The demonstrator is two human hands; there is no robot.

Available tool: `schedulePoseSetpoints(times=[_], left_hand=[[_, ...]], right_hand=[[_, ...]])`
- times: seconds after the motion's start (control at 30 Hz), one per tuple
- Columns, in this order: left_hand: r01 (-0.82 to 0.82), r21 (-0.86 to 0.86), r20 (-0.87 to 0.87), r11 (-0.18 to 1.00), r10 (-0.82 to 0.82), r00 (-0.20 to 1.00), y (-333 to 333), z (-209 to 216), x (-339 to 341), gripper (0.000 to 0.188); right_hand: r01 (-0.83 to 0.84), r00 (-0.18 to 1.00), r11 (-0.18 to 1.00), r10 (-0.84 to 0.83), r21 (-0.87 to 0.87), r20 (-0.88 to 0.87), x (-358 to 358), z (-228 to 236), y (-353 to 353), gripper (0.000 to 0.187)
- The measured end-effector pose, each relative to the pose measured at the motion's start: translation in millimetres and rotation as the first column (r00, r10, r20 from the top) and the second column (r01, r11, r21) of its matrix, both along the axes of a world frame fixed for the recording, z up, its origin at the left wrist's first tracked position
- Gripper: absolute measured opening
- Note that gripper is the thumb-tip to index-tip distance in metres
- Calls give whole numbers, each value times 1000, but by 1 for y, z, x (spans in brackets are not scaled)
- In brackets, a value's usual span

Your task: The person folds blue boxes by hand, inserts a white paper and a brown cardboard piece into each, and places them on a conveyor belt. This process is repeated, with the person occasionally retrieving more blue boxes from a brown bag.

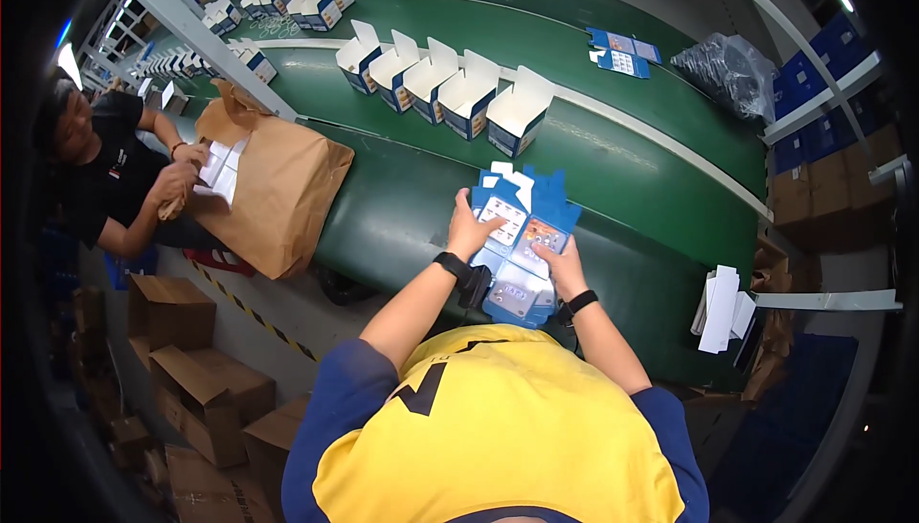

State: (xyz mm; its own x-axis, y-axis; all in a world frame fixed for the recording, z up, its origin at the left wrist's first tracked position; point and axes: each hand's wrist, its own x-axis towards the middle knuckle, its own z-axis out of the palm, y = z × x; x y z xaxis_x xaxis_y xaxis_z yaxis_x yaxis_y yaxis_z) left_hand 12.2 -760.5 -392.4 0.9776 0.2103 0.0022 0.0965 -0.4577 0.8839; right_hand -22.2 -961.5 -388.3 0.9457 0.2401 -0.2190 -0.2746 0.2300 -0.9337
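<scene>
In front of my body I hold a flattened blue carton (pixel 522 279) with printed panels and loose end flaps, above the near edge of the green work surface (pixel 383 231). My left hand (pixel 469 233) grips its left side, thumb lying over a white printed panel. On the opposite side my right hand (pixel 563 269) is closed round the edge, thumb pressed on the front. The fingers behind the carton are hidden. Beyond my hands stands a row of several erected cartons (pixel 469 102), blue outside and white inside, lids raised.
To the left, a co-worker's hands (pixel 187 167) are at a large brown paper bag (pixel 287 193) with white pieces. More flat cartons (pixel 624 52) and a dark plastic bag (pixel 728 73) lie far right. White sheets (pixel 720 311) sit near right; cardboard boxes (pixel 206 399) crowd the left floor.
</scene>
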Motion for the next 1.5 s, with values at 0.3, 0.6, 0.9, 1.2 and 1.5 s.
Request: schedulePoseSetpoints(times=[0.3, 0.6, 0.9, 1.2, 1.5], left_hand=[[101, 467, -294, 878, 47, 955, -24, -9, -25, 65], [-191, 519, -23, 833, 237, 971, -40, 5, -21, 62], [-11, 578, -21, 816, 29, 999, -35, 19, -30, 41], [188, -291, -26, 938, -204, 979, -21, -5, -18, 34], [395, -299, 335, 869, -292, 896, -55, 111, -18, 46]], right_hand=[[102, 988, 485, 55, -868, 147, -34, -39, 2, 91], [-204, 961, 426, 260, -882, -97, -38, -18, 13, 95], [175, 980, 958, -192, -227, -52, -28, -32, -2, 86], [236, 915, 965, -260, -113, -309, -19, -4, -37, 68], [47, 806, 896, 227, -441, 546, -41, 80, -49, 53]])
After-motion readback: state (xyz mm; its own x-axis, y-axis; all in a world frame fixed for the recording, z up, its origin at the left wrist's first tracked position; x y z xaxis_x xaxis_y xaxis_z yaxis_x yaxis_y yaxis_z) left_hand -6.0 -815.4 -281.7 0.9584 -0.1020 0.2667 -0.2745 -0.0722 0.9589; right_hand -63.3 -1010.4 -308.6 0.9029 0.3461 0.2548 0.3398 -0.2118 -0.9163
